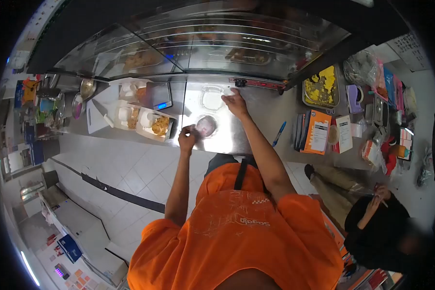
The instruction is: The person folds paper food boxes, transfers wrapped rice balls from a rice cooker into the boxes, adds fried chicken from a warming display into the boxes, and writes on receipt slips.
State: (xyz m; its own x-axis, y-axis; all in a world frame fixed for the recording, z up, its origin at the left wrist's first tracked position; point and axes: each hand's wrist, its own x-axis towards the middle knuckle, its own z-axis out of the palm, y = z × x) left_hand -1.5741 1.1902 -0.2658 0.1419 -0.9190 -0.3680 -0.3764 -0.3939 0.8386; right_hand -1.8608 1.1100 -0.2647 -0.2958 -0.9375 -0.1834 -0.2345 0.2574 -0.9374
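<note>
On the bright steel counter [176,108], a clear round plastic container [207,126] holds something pinkish. My left hand [186,137] is at its left side with the fingers drawn together; what they grip, if anything, is too small to make out. Farther back lies a clear plastic lid or tray [212,98] with a ridged rim. My right hand [235,104] is at its right edge, fingers apart, and I cannot tell whether they touch it.
Open food boxes [153,123] and a device with a blue display [163,105] stand left. A glass case [212,50] borders the back. Rightward are a blue pen [279,133], orange booklets [317,131] and a tray of yellow food [321,87]. A person [377,222] sits at right.
</note>
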